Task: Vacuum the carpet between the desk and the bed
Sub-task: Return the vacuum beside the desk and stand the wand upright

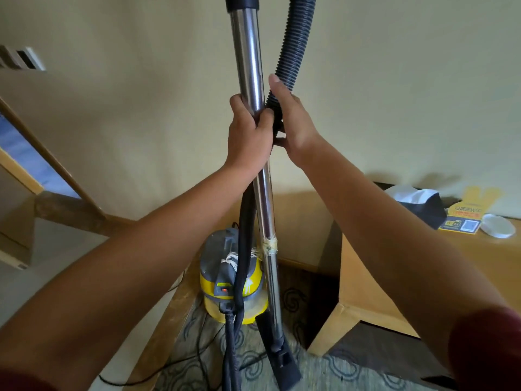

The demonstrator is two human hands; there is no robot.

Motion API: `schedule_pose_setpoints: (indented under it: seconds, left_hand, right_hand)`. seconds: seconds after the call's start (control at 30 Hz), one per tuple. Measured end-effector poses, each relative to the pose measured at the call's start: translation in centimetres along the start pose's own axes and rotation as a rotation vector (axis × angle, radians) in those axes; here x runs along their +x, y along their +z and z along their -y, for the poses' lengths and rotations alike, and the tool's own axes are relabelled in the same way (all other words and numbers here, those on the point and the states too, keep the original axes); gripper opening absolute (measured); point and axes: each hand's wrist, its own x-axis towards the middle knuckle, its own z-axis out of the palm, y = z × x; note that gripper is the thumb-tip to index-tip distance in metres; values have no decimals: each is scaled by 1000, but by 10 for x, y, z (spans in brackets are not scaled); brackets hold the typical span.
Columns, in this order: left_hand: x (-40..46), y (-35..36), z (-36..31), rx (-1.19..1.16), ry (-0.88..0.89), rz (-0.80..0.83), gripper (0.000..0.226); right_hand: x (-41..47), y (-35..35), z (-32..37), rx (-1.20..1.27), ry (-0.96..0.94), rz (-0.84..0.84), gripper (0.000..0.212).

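Note:
A chrome vacuum wand (248, 52) stands almost upright in front of me. My left hand (248, 134) is wrapped around it at mid-height. Right beside it, my right hand (293, 119) grips the black ribbed hose (293, 43), which loops up out of view. The wand runs down to a black floor nozzle (282, 359) resting on the patterned carpet (332, 371). A yellow and grey canister vacuum (234, 280) sits on the carpet behind the wand, with an orange light on its switch.
A wooden desk (366, 277) stands at the right, with a tissue box (417, 204), a yellow card (465, 215) and a white lid (497, 225) on top. The bed's wooden edge (169, 314) lies at the left. A black cord (180, 365) trails over the carpet.

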Motion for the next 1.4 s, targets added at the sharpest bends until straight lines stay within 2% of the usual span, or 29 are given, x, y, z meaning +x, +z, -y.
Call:
schedule_pose_setpoints:
  seconds: [0.07, 0.13, 0.2, 0.33, 0.43, 0.53, 0.6, 0.73, 0.83, 0.97, 1.07, 1.27, 1.4]
  left_hand:
    - [6, 5, 12, -30, -7, 30, 28]
    - [11, 12, 26, -32, 0, 60, 36]
    - [15, 19, 42, -30, 5, 78, 38]
    - [23, 34, 79, -101, 4, 174, 39]
    - [26, 55, 104, -155, -15, 233, 37]
    - [28, 79, 131, 130, 37, 201, 28]
    - [26, 94, 153, 310, 43, 283, 33]
    - [22, 126, 190, 475, 72, 446, 43]
    - [27, 150, 211, 540, 100, 531, 41]
    - [43, 183, 232, 581, -41, 639, 31]
    - [53, 204, 247, 701, -38, 725, 29]
    - [65, 236, 285, 739, -91, 749, 24]
    - [60, 259, 297, 789, -61, 729, 40]
  right_hand:
    - [4, -3, -5, -35, -67, 13, 49]
    - [11, -2, -11, -99, -129, 0, 46]
    - [20, 3, -21, -141, -140, -36, 50]
    - [40, 8, -47, -217, -36, -213, 75]
    - [55, 1, -72, -311, -2, -351, 72]
    - [64, -16, -108, -323, 2, -478, 64]
    - [67, -33, -136, -320, 30, -516, 63]
    - [83, -67, -184, -282, 91, -503, 61]
    - [104, -89, -210, -256, 151, -486, 56]
    - [127, -123, -246, -202, 232, -457, 52]
    - [136, -154, -270, -163, 283, -454, 46]
    - [150, -193, -290, -168, 321, -407, 25]
    - [168, -201, -289, -125, 305, -419, 25]
